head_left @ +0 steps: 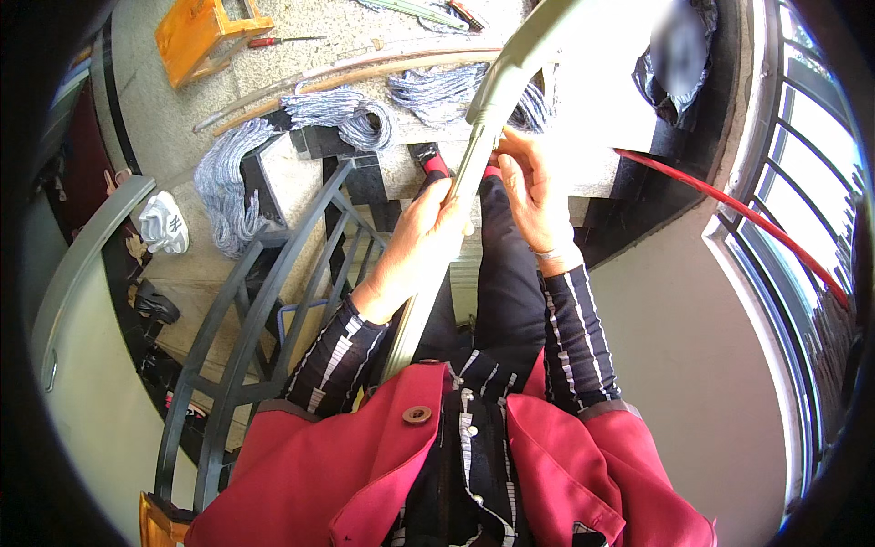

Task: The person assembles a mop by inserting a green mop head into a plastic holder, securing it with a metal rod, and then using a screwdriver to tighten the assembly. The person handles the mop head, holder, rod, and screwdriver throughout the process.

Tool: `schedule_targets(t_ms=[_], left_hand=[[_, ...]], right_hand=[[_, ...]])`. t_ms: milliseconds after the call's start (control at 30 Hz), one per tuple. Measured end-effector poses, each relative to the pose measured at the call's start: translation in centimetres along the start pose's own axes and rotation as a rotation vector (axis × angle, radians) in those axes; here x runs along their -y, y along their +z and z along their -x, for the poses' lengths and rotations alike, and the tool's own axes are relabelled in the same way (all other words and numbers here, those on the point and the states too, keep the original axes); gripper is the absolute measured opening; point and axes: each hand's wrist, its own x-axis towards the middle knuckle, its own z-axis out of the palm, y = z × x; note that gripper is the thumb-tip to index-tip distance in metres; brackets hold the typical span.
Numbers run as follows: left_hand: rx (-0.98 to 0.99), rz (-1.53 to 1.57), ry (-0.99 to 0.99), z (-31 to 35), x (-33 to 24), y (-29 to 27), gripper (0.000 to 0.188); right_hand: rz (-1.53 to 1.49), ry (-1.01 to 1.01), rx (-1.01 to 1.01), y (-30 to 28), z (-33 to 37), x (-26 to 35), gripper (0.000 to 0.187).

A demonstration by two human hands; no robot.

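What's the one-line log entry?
left hand: gripping long pale-green strip | right hand: beside strip, contact unclear | nearby: blue-grey cord bundles

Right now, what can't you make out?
All in the head view:
- Pale green strip: lower end hidden behind the red garment; upper end cut off by the top edge.
- Left hand: fingers partly hidden by the strip.
- Right hand: fingertip contact with the strip unclear.
- Dark crinkled item: middle blurred out.
- Wooden stool: cut off by the top edge.

Left grip (423, 235) curled, right grip (536, 193) loose
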Motion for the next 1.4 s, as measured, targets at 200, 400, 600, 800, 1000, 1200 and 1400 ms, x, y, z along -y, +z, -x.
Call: schedule_targets(t_ms=[200,400,600,800,1000,1200,1400], left_hand=[[0.001,-0.041,-0.002,-0.1,-0.3,-0.1,0.022],[-0.025,-0.138,0.081,-0.3,0.6,-0.3,0.02],[-0.07,-0.345,0.143,0.0,0.9,-0.2,0.018],[-0.132,-0.575,0.424,0.1,1.5,0.0,0.019],[-0.097,-0.717,0.477,0.8,1.9,-0.4,0.021],[-0.129,-0.779,0.336,1.4,2.1,-0.2,0.022],[-0.171,-0.799,0.411,0.6,2.1,0.2,0.026]], right_hand=[[0.24,-0.01,-0.04,-0.5,-0.2,-0.3,0.028],[0.396,-0.081,-0.042,-0.4,-0.6,0.5,0.026],[0.386,0.04,-0.015,-0.2,-0.7,1.2,0.022],[0.15,0.155,0.0,-0.1,-0.6,0.4,0.023],[-0.103,0.263,0.042,-0.4,-0.3,-0.9,0.021],[-0.344,0.36,0.057,-0.7,-0.3,-1.0,0.022],[-0.272,0.313,-0.08,0.4,-0.5,-0.7,0.023]])
